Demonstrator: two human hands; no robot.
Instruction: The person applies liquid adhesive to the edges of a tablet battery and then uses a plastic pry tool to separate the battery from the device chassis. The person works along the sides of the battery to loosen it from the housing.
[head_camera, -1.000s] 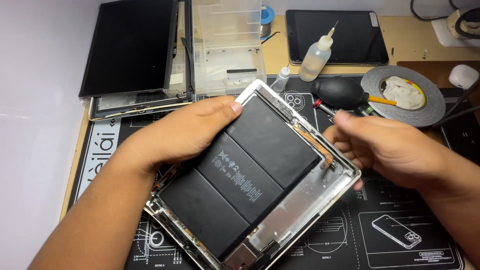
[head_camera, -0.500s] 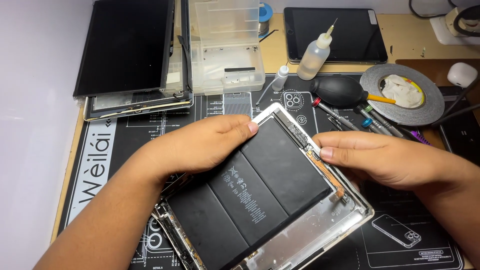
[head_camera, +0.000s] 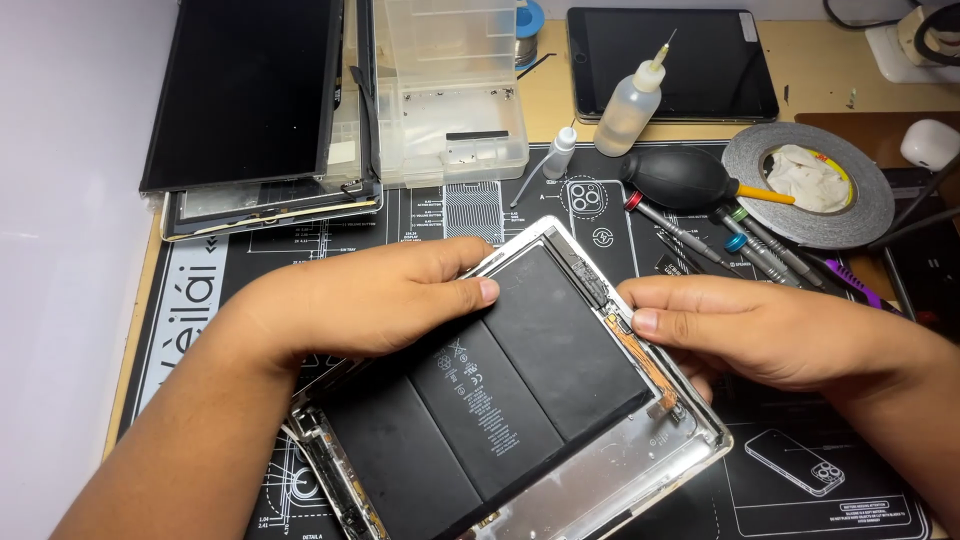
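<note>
An opened tablet shell (head_camera: 690, 450) lies tilted on the black repair mat (head_camera: 470, 215), with a large black three-cell battery (head_camera: 500, 390) filling it. My left hand (head_camera: 370, 295) rests flat on the battery's upper left part, fingers pressing near the shell's top edge. My right hand (head_camera: 770, 330) grips the shell's right edge, thumb and fingertips by the orange flex cable (head_camera: 640, 360) beside the battery.
Removed dark screen panels (head_camera: 250, 110) lie at the back left beside a clear plastic parts box (head_camera: 450, 90). Behind are a small tablet (head_camera: 670, 60), a squeeze bottle (head_camera: 628, 105), a black air blower (head_camera: 680, 178), a tape roll (head_camera: 805, 180) and several screwdrivers (head_camera: 740, 245).
The tablet shell has shifted and turned slightly under my hands. My left hand slid a little left on the battery; my right hand moved in along the right edge.
</note>
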